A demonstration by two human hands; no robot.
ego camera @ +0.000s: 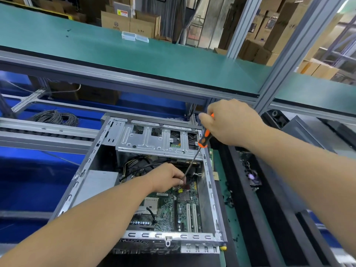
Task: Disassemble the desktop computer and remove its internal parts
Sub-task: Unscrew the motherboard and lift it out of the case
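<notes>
- Grey sheet-metal desktop case point(107, 143) lies opened on the workbench, its green motherboard point(173, 207) exposed beneath a perforated silver drive cage point(154, 139).
- Right hand point(231, 122) grips an orange-and-black screwdriver point(204, 139), thin steel shaft slanting down.
- Left hand point(165, 177) pinches the shaft near its tip.

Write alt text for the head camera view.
A right hand holds an orange-handled screwdriver angled down into an open computer case, while the left hand steadies its shaft near the tip above the green motherboard.
</notes>
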